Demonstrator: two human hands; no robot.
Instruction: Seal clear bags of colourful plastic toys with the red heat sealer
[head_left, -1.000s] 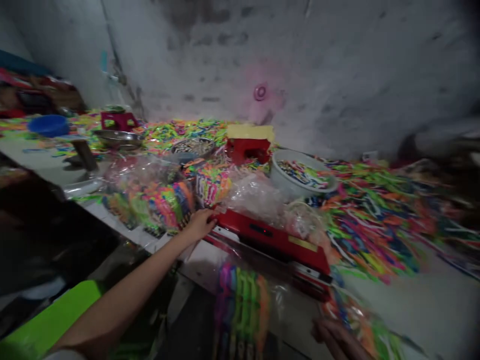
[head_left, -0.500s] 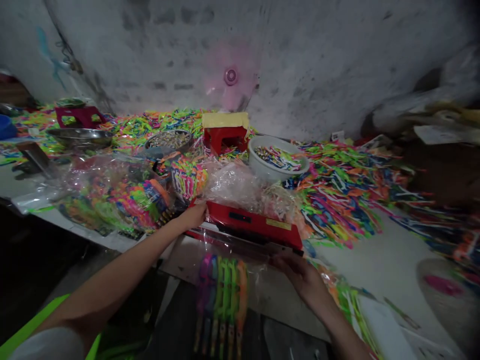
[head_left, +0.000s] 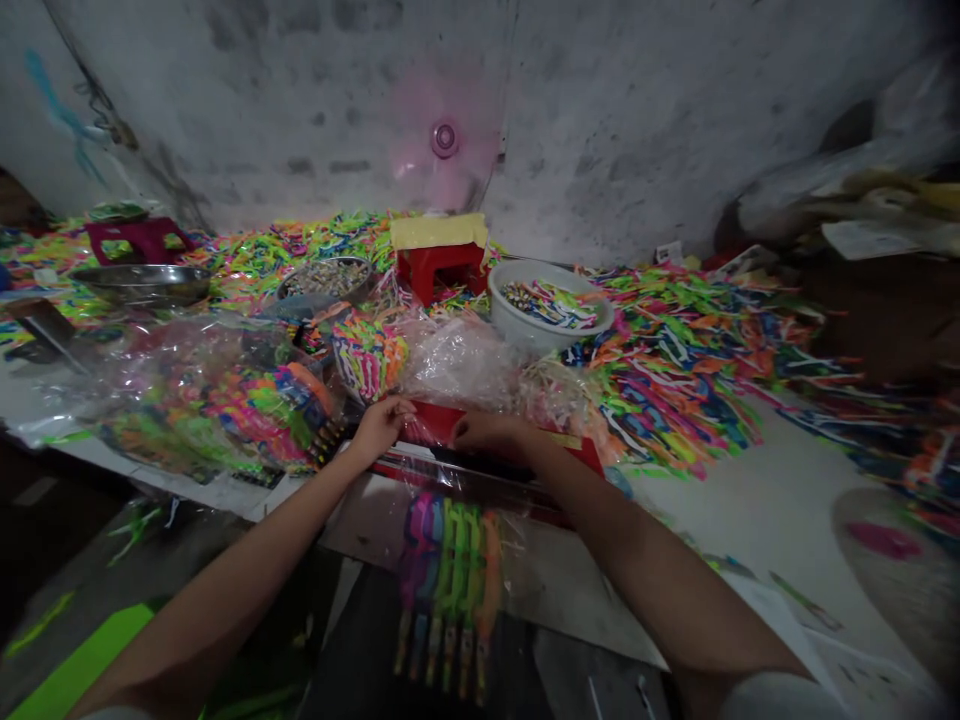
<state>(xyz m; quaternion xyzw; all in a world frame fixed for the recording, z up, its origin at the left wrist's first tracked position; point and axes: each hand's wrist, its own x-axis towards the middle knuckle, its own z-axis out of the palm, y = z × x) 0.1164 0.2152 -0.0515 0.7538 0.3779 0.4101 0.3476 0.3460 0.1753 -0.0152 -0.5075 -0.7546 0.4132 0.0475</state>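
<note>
A red heat sealer (head_left: 577, 452) lies across the front of the table. My left hand (head_left: 380, 425) rests on its left end with the fingers curled over the edge. My right hand (head_left: 484, 431) lies on top of its bar near the middle, fingers bent and pressing down. A clear bag (head_left: 448, 570) with several neon pink, green and orange sticks hangs from under the bar toward me. Crumpled clear plastic bags (head_left: 469, 365) are heaped just behind the sealer.
A white bowl (head_left: 525, 325) of coloured pieces, a red stool (head_left: 435, 262), a metal bowl (head_left: 324, 278) and a steel dish (head_left: 142, 285) stand behind. Neon plastic pieces (head_left: 675, 370) cover the table's far side. Filled bags (head_left: 247, 400) lie left. A pink fan (head_left: 444, 140) hangs on the wall.
My right hand has moved from the sealer's right end up onto the middle of the bar. The left hand has stayed on the left end. The camera view has shifted slightly right.
</note>
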